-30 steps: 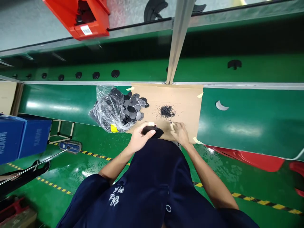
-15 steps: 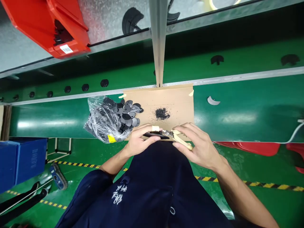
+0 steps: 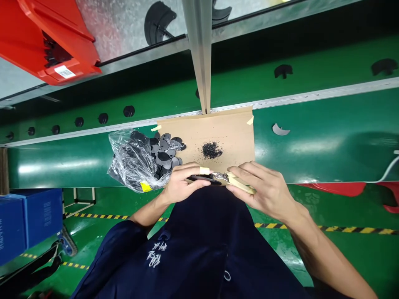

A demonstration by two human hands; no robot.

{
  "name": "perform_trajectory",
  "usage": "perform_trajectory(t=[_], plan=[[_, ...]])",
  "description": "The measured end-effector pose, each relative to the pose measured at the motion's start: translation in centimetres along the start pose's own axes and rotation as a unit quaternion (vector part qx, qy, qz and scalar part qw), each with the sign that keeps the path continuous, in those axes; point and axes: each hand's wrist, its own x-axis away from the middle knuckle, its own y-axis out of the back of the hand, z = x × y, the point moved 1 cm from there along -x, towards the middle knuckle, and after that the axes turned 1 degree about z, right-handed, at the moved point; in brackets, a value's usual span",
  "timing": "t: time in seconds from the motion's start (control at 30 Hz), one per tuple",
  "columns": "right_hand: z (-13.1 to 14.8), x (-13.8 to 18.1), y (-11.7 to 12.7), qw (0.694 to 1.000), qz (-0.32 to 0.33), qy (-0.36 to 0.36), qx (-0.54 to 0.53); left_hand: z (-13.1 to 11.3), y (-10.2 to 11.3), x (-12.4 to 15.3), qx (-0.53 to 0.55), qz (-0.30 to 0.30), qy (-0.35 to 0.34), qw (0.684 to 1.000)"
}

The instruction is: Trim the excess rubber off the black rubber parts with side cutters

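My left hand (image 3: 185, 182) pinches a thin black disc (image 3: 204, 180) between thumb and fingers; one finger wears a pale wrap. My right hand (image 3: 264, 189) is closed around the cream handles of a pair of nippers (image 3: 240, 184). The metal jaws reach the right end of the black disc; whether they grip it I cannot tell. Just beyond my hands, a heap of small black bits (image 3: 212, 150) lies on a taped cardboard sheet (image 3: 238, 137). Left of it, several dark discs (image 3: 163, 157) spill from a clear plastic bag (image 3: 131, 162) with a yellow label.
A metal post (image 3: 201, 58) rises behind the cardboard. On the green belt (image 3: 162, 99) beyond stand several black parts. A grey crescent piece (image 3: 280, 129) lies on the bench to the right. A red bin (image 3: 59, 41) sits upper left, blue boxes (image 3: 40, 216) lower left.
The view has shifted slightly, and the black parts on the far belt appear further left. The nipper handles look closer together now. Both hands keep their holds.
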Motion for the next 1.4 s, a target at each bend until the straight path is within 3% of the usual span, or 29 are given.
perform_trajectory(t=[0.3, 0.47, 0.63, 1.03, 1.27, 1.4], plan=[[-1.2, 0.1, -1.4, 0.999, 0.001, -0.027, -0.023, 1.0, 0.3, -0.2, -0.036, 0.020, 0.019, 0.999], [-2.1, 0.0, -2.1, 0.998, 0.004, -0.053, 0.046, 2.0, 0.5, 0.1, -0.089, 0.031, 0.054, 0.994], [-2.7, -0.4, -3.0, 0.989, 0.029, -0.087, 0.118, 3.2, -0.2, 0.0, -0.099, 0.062, 0.073, 0.991], [-3.3, -0.4, -3.9, 0.979, 0.041, -0.152, 0.127, 6.0, -2.1, -0.7, -0.064, 0.101, 0.143, 0.982], [-3.7, 0.1, -4.0, 0.977, 0.037, -0.172, 0.118, 6.7, -1.9, -0.5, -0.072, 0.072, 0.172, 0.980], [-3.3, 0.1, -4.5, 0.978, -0.011, -0.206, -0.008, 6.5, -2.1, -0.4, -0.027, 0.002, 0.184, 0.983]])
